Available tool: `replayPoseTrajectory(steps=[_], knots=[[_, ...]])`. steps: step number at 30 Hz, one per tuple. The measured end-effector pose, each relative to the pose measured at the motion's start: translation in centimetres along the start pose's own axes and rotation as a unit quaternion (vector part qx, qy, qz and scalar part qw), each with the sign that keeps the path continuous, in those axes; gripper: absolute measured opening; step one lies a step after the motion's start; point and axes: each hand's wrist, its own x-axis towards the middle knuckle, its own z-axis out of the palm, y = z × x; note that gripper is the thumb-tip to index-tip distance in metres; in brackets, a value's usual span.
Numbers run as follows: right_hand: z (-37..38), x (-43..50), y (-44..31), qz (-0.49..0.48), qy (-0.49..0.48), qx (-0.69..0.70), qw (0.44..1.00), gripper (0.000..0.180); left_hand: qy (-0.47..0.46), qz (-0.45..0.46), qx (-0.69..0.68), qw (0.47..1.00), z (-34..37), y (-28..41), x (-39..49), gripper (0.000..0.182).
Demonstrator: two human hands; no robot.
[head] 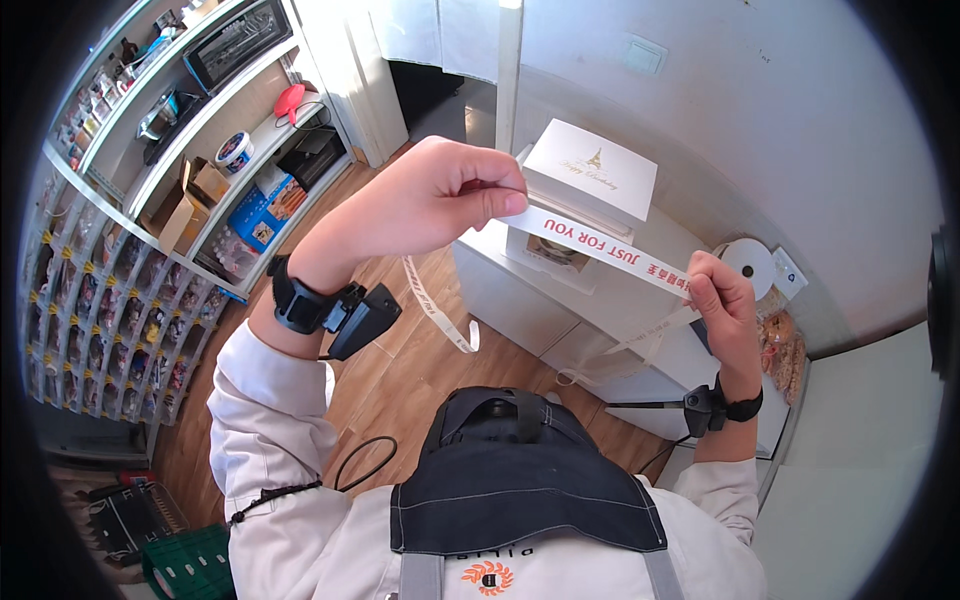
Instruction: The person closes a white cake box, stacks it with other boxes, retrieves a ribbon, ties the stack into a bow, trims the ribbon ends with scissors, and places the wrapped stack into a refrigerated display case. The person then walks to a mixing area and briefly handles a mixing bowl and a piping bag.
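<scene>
A white printed ribbon (592, 244) with red lettering is stretched taut between my two hands. My left hand (457, 191) pinches one end of the stretch between thumb and fingers, and a loose tail curls below it over the floor. At the other end, lower and to the right, my right hand (720, 304) grips the ribbon, with more of it trailing down past the cabinet front. Behind the ribbon, a white cardboard gift box (592, 169) with a gold tower print rests on the white cabinet (517, 300). A second box (551, 259) with a picture shows partly beneath it.
On the cabinet's right end are a white spool (746, 268) and bagged goods (780, 352). Shelves (180, 142) with a tub, cartons and bottles stand left, above a rack of small bins (127, 337). A green crate (187, 566) sits lower left; a cable (367, 457) loops near me.
</scene>
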Motion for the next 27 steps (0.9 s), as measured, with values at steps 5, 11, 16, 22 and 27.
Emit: replayPoseTrajectory(steps=[5, 11, 16, 22, 27], knots=[[2.2, 0.4, 0.1, -0.009, 0.048, -0.005, 0.999, 0.030, -0.041, 0.068, 0.090, 0.993, -2.4, -0.1, 0.2, 0.019], [3.1, 1.4, 0.7, -0.006, 0.074, -0.002, 0.997, 0.031, -0.070, 0.050, 0.092, 0.992, -3.9, -1.6, 1.0, 0.017], [1.9, 3.2, 1.8, -0.029, 0.097, 0.030, 0.994, 0.031, -0.062, 0.053, 0.086, 0.993, -4.6, -2.8, 3.1, 0.017], [0.8, 4.8, 5.0, -0.055, 0.146, 0.050, 0.986, 0.031, -0.070, 0.003, 0.072, 0.995, -5.6, -3.7, 6.0, 0.019], [-0.7, 5.1, 6.6, -0.005, 0.169, 0.025, 0.985, 0.029, -0.058, -0.014, 0.072, 0.996, -5.5, -5.0, 8.3, 0.020]])
